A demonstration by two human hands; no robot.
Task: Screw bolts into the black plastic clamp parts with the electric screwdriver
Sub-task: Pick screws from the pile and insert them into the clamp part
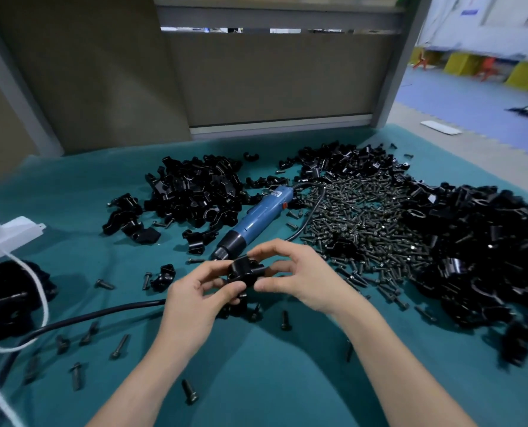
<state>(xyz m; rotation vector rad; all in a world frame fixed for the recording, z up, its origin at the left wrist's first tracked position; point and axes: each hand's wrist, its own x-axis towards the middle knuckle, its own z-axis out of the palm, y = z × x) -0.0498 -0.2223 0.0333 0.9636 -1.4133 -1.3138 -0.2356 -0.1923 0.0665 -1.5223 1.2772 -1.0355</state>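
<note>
Nearest me, on the teal cloth (256,380): loose bolts (189,392), scattered. Mid-bench: one clamp part (244,272), pinched between my left hand (191,300) and right hand (302,278), fingers curled round it. Step, I judge: aligning it; I see no bolt seated. Beyond: electric screwdriver (256,220), lying unheld. Next calls for a bolt from the bolt heap (358,217), then the driver.

A teal cloth covers the surface (256,380); beige partition panels (275,78) stand behind, blue floor mats (459,103) at right.
</note>
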